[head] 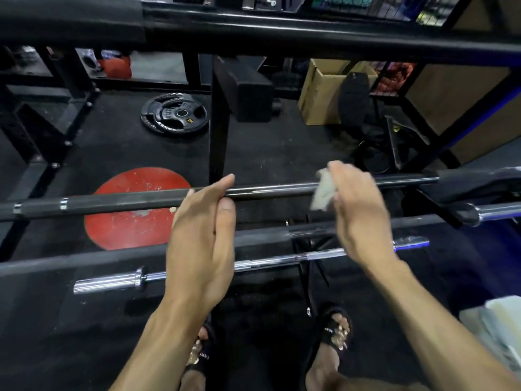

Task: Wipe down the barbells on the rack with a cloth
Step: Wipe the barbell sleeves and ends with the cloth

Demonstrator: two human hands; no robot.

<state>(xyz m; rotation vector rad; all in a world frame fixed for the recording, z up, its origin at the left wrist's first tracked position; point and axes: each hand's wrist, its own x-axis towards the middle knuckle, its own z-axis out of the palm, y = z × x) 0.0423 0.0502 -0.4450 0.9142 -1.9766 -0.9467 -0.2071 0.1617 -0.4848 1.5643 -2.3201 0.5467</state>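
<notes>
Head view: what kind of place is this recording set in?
Most likely a gym's weights area: barbells on a black rack, such as the dark barbell being wiped, a black weight plate and a red plate on rubber flooring.

gym, weight-training area; black rubber floor point(282, 153); steel rack frame point(218, 131); barbells: black point(127, 200), chrome point(267, 262); black weight plates point(174, 113); red plate point(124, 218); cardboard box point(318, 94) stored behind
</notes>
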